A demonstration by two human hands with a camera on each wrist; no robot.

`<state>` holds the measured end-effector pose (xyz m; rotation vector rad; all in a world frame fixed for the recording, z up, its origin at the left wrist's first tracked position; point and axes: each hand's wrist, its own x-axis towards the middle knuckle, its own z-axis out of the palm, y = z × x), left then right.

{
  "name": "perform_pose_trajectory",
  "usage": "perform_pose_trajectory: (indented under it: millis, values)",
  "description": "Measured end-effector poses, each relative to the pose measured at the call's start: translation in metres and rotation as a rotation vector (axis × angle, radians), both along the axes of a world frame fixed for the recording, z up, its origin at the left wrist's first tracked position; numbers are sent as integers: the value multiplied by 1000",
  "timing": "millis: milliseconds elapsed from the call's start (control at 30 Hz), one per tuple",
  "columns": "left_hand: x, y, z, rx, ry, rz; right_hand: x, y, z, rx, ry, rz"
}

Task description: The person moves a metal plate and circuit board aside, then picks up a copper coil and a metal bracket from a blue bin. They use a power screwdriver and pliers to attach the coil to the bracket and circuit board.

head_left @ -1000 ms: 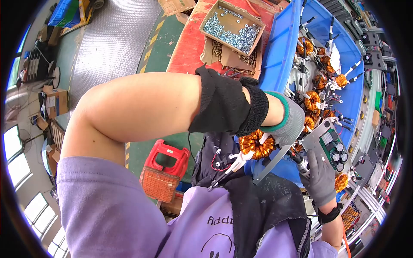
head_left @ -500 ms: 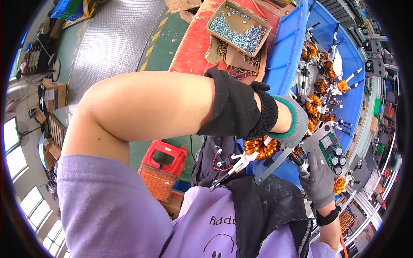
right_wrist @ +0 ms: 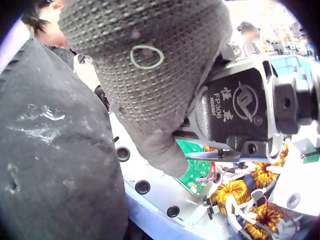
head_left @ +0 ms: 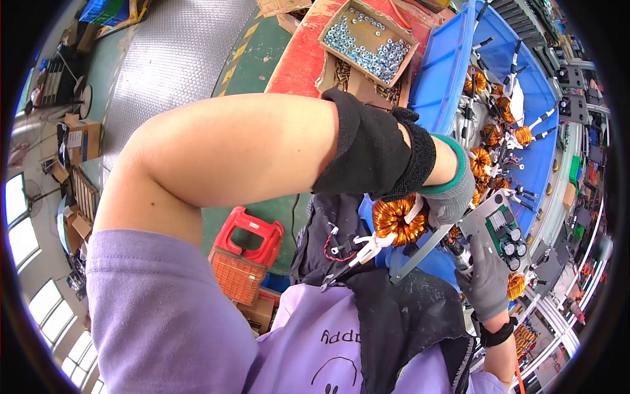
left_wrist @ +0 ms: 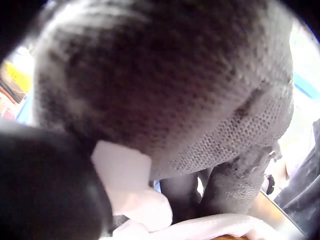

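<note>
My right hand (head_left: 484, 279), in a grey glove, grips a black and silver power tool (right_wrist: 235, 102) marked FP306. Beside it stands a metal plate (head_left: 474, 223) bearing a green circuit board (head_left: 500, 230) with round capacitors. My left hand (head_left: 451, 200), gloved with a green cuff, reaches across above a metal strip (head_left: 420, 253). Its fingers (left_wrist: 232, 185) point downward in the left wrist view, near a white sleeve (left_wrist: 132, 172); what they hold I cannot tell. Next to the left wrist sits a copper-wound ring coil (head_left: 399, 222) with white leads.
A blue bin (head_left: 438, 79) full of copper coils and cables stands beyond the hands. On the red bench (head_left: 295, 62) lies a cardboard box (head_left: 331, 47) of small metal nuts. A red plastic stool (head_left: 275, 230) stands on the green floor, and shelving lines the right side.
The view has shifted slightly, with bench and bin sliding right. My left forearm has moved right and the ring coil shows more fully. My right hand stays on the tool.
</note>
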<state>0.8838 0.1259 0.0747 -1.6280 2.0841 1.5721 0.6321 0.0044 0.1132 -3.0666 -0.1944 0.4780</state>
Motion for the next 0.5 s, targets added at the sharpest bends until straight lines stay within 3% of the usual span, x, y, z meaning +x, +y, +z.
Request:
perform_pose_trajectory:
  millis: [100, 500]
  values:
    - [-4, 6, 1, -161, -46, -11, -1, 0, 0, 3, 9, -5]
    - [-8, 29, 7, -277, -48, 266, 2, 1, 2, 26, 22, -15]
